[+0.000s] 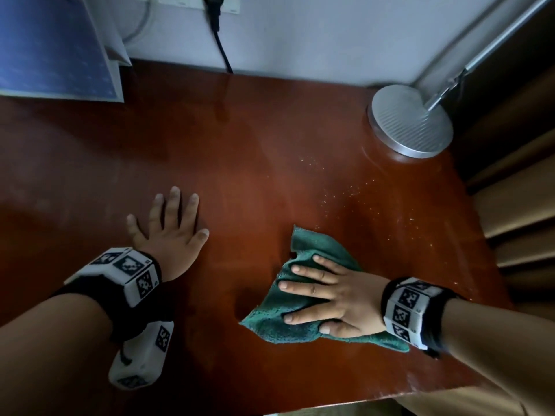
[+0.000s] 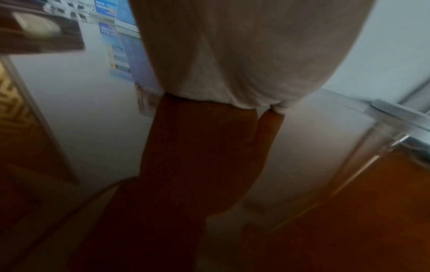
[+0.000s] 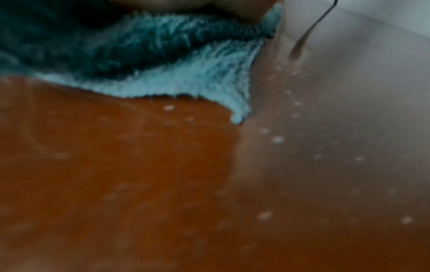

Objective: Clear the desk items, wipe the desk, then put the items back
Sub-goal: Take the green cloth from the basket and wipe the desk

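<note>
Near the desk (image 1: 270, 130) front edge, left hand (image 1: 171, 229) lies flat, right hand (image 1: 333, 298) flat on cloth (image 1: 270, 324).

A desk (image 1: 270, 139) is running back to a wall (image 1: 315, 40). The left hand (image 1: 168, 229) is lying flat on the desk at near left. The right hand (image 1: 330, 298) is lying flat on a cloth (image 1: 270, 322) at near right, well apart from the left. Beyond the cloth, specks (image 1: 354, 190) are lying scattered toward a lamp base (image 1: 405, 124), which is sitting in the far right corner. A cable (image 1: 222, 52) is hanging down the wall behind the desk's middle. A folder (image 1: 54, 49) is standing at far left.
</note>
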